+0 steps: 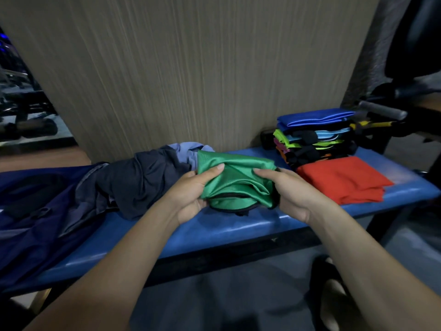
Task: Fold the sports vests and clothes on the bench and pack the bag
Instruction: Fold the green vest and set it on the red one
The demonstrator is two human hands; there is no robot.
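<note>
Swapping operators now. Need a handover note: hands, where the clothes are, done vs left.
Left hand and right hand both grip the partly folded green vest just above the blue bench.
Done: stack of folded vests at the bench's right end, a folded red garment in front of it.
Left: finish the green vest; fold the dark crumpled clothes and the light blue garment behind them; then pack. A dark navy item at the left end may be the bag; cannot tell.
</note>
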